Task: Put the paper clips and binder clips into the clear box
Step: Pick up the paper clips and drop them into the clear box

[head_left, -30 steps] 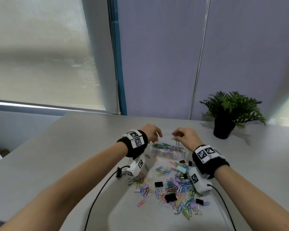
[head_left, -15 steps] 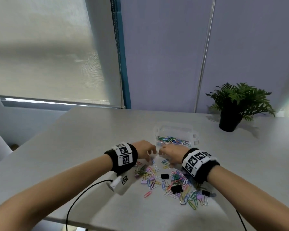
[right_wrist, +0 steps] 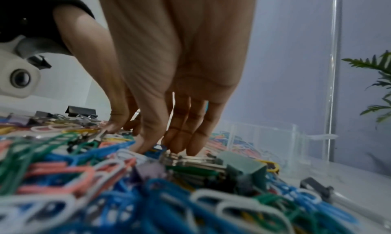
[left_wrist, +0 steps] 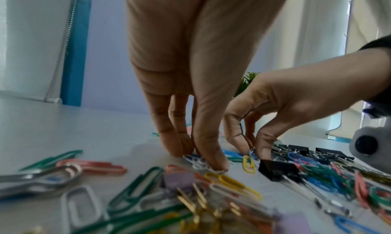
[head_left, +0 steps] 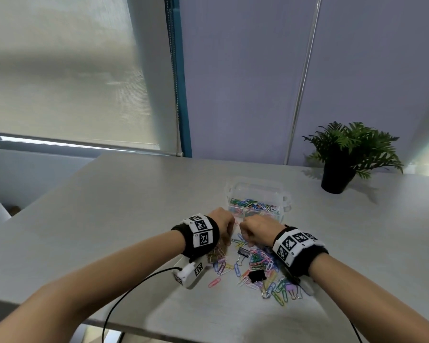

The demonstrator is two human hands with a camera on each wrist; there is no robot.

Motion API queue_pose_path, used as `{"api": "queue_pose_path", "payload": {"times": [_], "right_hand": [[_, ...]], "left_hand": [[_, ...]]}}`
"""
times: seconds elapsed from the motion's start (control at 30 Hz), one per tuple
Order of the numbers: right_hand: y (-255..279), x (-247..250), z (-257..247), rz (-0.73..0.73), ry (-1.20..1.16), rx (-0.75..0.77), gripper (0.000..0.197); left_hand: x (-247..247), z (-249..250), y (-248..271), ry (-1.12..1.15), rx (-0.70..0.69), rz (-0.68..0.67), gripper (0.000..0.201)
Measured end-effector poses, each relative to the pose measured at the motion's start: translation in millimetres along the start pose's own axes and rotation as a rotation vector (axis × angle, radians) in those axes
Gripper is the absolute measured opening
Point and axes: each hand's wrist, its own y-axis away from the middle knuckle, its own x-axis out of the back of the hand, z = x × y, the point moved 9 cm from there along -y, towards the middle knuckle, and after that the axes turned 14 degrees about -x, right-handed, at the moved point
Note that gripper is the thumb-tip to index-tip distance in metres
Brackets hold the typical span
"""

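Note:
The clear box [head_left: 256,191] stands open on the table, its bottom covered with coloured paper clips [head_left: 254,204]. In front of it lies a loose pile of paper clips [head_left: 260,266] with black binder clips [head_left: 256,276] mixed in. Both hands are down at the far edge of the pile, side by side. My left hand [left_wrist: 198,159] pinches white paper clips [left_wrist: 200,165] against the table between thumb and fingers. My right hand [left_wrist: 253,151] pinches a blue paper clip [left_wrist: 251,154] between thumb and forefinger. From the right wrist, the right hand [right_wrist: 160,150] reaches down beside the box [right_wrist: 264,137].
A potted green plant [head_left: 347,154] stands at the back right of the grey table [head_left: 134,206]. A black cable [head_left: 134,285] runs from my left wrist over the near table edge. A black binder clip [left_wrist: 277,170] lies just in front of the right fingers.
Both hands came back from above the clear box and dropped onto the far edge of the loose pile, where their fingers closed on clips. The head camera tilted, so the box now shows.

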Motion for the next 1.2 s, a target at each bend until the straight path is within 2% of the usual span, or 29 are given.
{"api": "queue_pose_path", "payload": {"times": [0.1,0.27,0.37,0.53,0.67,0.83,0.93,1.07,1.2], "right_hand": [[-3,0,-2,0.002,0.041,-0.008,0.02],[-8,-3,4,-0.012,0.04,-0.065,0.02],[-10,-5,6,-0.024,0.019,-0.08,0.02],[-11,-5,6,0.0,0.012,-0.063,0.033],[-10,-5,7,-0.002,0.002,-0.068,0.029],[-4,-4,6,-0.026,-0.012,-0.081,0.024],[2,-1,1,0.012,0.017,-0.072,0.028],[13,0,-10,0.078,0.091,-0.017,0.019],[17,4,1,0.039,-0.036,-0.014,0.017]], "left_hand": [[-3,-2,0,0.017,-0.038,0.006,0.034],[3,-13,3,0.131,-0.083,0.086,0.019],[5,-14,6,0.202,-0.109,0.064,0.019],[-5,-5,4,-0.068,-0.148,-0.002,0.038],[-8,-5,0,-0.03,-0.116,0.014,0.016],[-10,-3,-1,-0.104,-0.116,-0.032,0.02],[-15,1,1,-0.181,-0.137,0.009,0.02],[-19,8,6,-0.286,-0.161,0.033,0.021],[-16,8,7,-0.245,-0.15,-0.009,0.02]]}}
